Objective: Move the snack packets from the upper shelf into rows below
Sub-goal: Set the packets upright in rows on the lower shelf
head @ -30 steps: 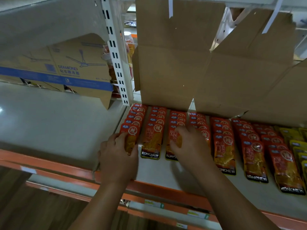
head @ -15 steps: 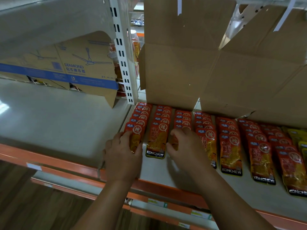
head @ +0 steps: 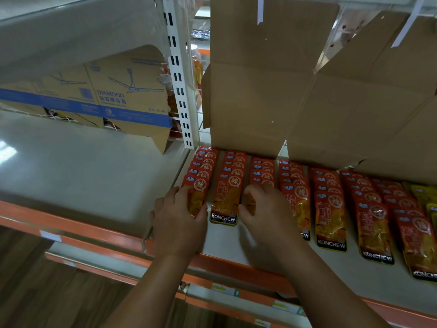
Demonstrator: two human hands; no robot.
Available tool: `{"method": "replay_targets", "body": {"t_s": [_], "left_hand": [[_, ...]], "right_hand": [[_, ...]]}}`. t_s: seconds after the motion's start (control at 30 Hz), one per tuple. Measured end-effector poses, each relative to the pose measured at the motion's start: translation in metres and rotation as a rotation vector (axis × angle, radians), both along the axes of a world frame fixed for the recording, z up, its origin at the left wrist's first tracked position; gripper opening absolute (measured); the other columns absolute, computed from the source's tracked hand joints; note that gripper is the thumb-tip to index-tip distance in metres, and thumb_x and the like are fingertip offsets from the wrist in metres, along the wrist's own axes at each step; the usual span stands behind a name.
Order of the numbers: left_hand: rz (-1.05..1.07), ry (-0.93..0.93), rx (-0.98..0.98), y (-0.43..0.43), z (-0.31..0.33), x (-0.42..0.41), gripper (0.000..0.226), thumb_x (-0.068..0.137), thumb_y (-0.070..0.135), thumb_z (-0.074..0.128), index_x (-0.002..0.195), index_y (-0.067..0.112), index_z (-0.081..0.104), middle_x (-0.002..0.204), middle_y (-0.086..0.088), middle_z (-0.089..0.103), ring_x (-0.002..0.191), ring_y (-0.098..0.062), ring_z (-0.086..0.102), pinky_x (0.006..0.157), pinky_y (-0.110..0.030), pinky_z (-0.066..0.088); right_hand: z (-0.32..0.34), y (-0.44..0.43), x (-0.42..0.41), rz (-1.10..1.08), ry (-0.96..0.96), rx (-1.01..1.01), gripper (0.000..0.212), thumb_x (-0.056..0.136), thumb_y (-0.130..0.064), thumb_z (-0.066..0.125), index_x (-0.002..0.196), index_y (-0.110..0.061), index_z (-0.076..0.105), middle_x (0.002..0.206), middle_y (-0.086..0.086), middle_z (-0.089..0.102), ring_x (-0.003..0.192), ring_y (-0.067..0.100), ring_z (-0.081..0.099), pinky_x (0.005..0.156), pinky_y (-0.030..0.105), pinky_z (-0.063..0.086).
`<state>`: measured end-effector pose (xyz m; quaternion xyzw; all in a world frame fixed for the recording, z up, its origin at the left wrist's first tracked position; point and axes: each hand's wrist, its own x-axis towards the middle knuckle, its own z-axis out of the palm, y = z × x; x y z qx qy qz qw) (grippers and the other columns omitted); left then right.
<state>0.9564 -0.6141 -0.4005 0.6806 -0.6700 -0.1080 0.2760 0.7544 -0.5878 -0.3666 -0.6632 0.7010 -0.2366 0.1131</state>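
Note:
Red and orange snack packets marked KONCHEW lie in several overlapping rows on the white shelf. My left hand rests on the front packet of the leftmost row, fingers curled over its left edge. My right hand covers the front packet of the third row, fingers bent around its top and left side. Between my hands the front packet of the second row lies uncovered. Yellow packets sit at the far right.
Open brown cardboard boxes stand at the back of the shelf behind the rows. A white slotted upright divides the bays. A fan carton lies at the back of the left bay. An orange rail edges the shelf front.
Both hands have slid the front packets of the first and third rows a little back toward the boxes. The view has shifted slightly.

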Motion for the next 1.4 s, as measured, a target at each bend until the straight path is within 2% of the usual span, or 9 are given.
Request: {"method": "replay_targets", "body": {"t_s": [0.37, 0.47, 0.63, 0.77, 0.9, 1.07, 1.2, 1.3, 1.4], "left_hand": [[-0.065, 0.071, -0.172, 0.024, 0.023, 0.0, 0.048, 0.088, 0.045, 0.068, 0.13, 0.023, 0.064, 0.126, 0.003, 0.064, 0.113, -0.016, 0.053, 0.093, -0.039, 0.047], [-0.098, 0.072, -0.218, 0.038, 0.048, -0.004, 0.047, 0.089, 0.048, 0.064, 0.13, 0.026, 0.063, 0.126, 0.006, 0.063, 0.113, -0.011, 0.051, 0.095, -0.036, 0.046], [-0.141, 0.065, -0.338, 0.063, 0.126, -0.014, 0.042, 0.092, 0.047, 0.059, 0.13, 0.029, 0.061, 0.124, 0.012, 0.06, 0.113, -0.011, 0.052, 0.098, -0.04, 0.044], [-0.175, 0.011, -0.537, 0.078, 0.208, -0.013, 0.041, 0.09, 0.035, 0.067, 0.129, 0.022, 0.064, 0.125, 0.009, 0.063, 0.116, -0.015, 0.056, 0.101, -0.031, 0.043], [-0.191, -0.062, -0.682, 0.086, 0.293, -0.001, 0.042, 0.088, 0.034, 0.066, 0.128, 0.022, 0.066, 0.125, 0.008, 0.065, 0.118, -0.012, 0.056, 0.102, -0.024, 0.042], [-0.058, -0.09, -0.664, 0.09, 0.366, 0.047, 0.038, 0.087, 0.034, 0.066, 0.125, 0.032, 0.066, 0.115, 0.023, 0.06, 0.108, 0.003, 0.049, 0.093, -0.008, 0.034], [0.002, -0.121, -0.562, 0.089, 0.399, 0.098, 0.033, 0.09, 0.038, 0.066, 0.123, 0.039, 0.063, 0.114, 0.018, 0.065, 0.105, -0.002, 0.058, 0.085, -0.024, 0.042], [0.005, -0.116, -0.489, 0.086, 0.41, 0.137, 0.027, 0.094, 0.038, 0.069, 0.12, 0.039, 0.063, 0.114, 0.017, 0.067, 0.105, -0.001, 0.059, 0.081, -0.021, 0.042], [0.019, -0.11, -0.413, 0.078, 0.415, 0.179, 0.027, 0.094, 0.04, 0.07, 0.12, 0.04, 0.064, 0.114, 0.016, 0.066, 0.107, -0.007, 0.059, 0.081, -0.029, 0.042]], "right_hand": [[0.015, 0.013, 0.013, 0.092, -0.058, -0.046, 0.032, 0.093, -0.039, 0.059, 0.121, -0.024, 0.061, 0.107, -0.004, 0.056, 0.1, 0.015, 0.052, 0.088, 0.041, 0.05], [0.036, 0.014, 0.018, 0.158, -0.101, -0.122, 0.024, 0.091, -0.037, 0.062, 0.112, -0.025, 0.062, 0.102, -0.006, 0.055, 0.094, 0.014, 0.053, 0.085, 0.039, 0.05], [0.096, 0.009, 0.023, 0.252, -0.157, -0.224, 0.033, 0.085, -0.043, 0.059, 0.111, -0.024, 0.064, 0.102, -0.004, 0.059, 0.095, 0.017, 0.055, 0.085, 0.042, 0.05], [0.171, 0.011, 0.03, 0.322, -0.182, -0.392, 0.034, 0.086, -0.031, 0.071, 0.119, -0.022, 0.066, 0.104, -0.005, 0.059, 0.097, 0.015, 0.055, 0.081, 0.033, 0.048], [0.25, 0.012, 0.036, 0.408, -0.214, -0.564, 0.036, 0.084, -0.031, 0.076, 0.117, -0.021, 0.066, 0.105, -0.005, 0.059, 0.095, 0.019, 0.057, 0.083, 0.035, 0.049], [0.329, 0.015, 0.053, 0.515, -0.166, -0.573, 0.036, 0.091, -0.036, 0.066, 0.126, -0.028, 0.06, 0.117, -0.007, 0.055, 0.109, 0.018, 0.054, 0.084, 0.032, 0.045], [0.374, 0.007, 0.082, 0.565, -0.061, -0.526, 0.036, 0.093, -0.042, 0.064, 0.127, -0.032, 0.057, 0.116, -0.008, 0.052, 0.105, 0.017, 0.053, 0.077, 0.032, 0.043], [0.398, -0.005, 0.115, 0.558, 0.037, -0.458, 0.034, 0.092, -0.043, 0.066, 0.122, -0.029, 0.059, 0.113, -0.005, 0.056, 0.097, 0.019, 0.056, 0.075, 0.032, 0.047], [0.418, -0.02, 0.16, 0.521, 0.113, -0.383, 0.025, 0.09, -0.041, 0.065, 0.11, -0.028, 0.061, 0.102, -0.003, 0.06, 0.086, 0.018, 0.058, 0.071, 0.032, 0.054]]}}
